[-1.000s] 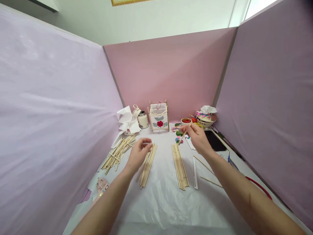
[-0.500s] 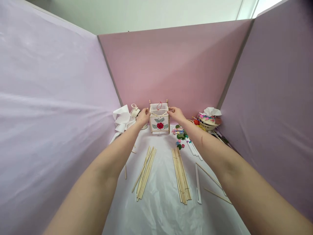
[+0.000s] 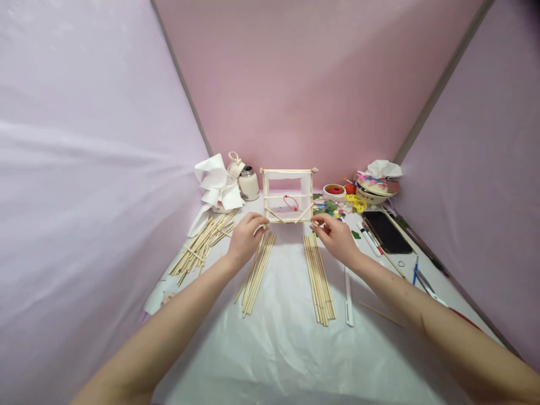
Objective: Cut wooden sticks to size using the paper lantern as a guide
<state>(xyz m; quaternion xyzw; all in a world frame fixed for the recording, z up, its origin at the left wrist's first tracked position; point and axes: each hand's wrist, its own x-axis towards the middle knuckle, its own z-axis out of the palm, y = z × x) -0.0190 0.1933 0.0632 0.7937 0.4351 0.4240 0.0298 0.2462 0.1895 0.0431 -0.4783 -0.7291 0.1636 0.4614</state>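
Observation:
Between my hands is a square lantern (image 3: 306, 194) of thin wooden sticks and white paper, tipped so that its open end faces me. A stick crosses the opening, and a small red loop (image 3: 291, 203) hangs from it. My left hand (image 3: 248, 236) pinches the lantern's near left corner. At the near right corner my right hand (image 3: 335, 235) grips it the same way. The flowered side is out of sight. Just below lie two bundles of sticks, the left bundle (image 3: 258, 278) and the right bundle (image 3: 319, 281).
On the left are a pile of sticks (image 3: 202, 247), crumpled white paper (image 3: 219, 185) and an open bottle (image 3: 248, 184). To the right lie a phone (image 3: 388, 232), a white craft knife (image 3: 349, 298), markers (image 3: 369, 239), scissors (image 3: 426, 284) and a bowl (image 3: 373, 194) of supplies. Fabric walls (image 3: 295, 84) surround the table.
The lantern has come nearer to me and tilted from upright, so its opening faces me and the flower is hidden. Both hands moved with it, and the head view has dipped.

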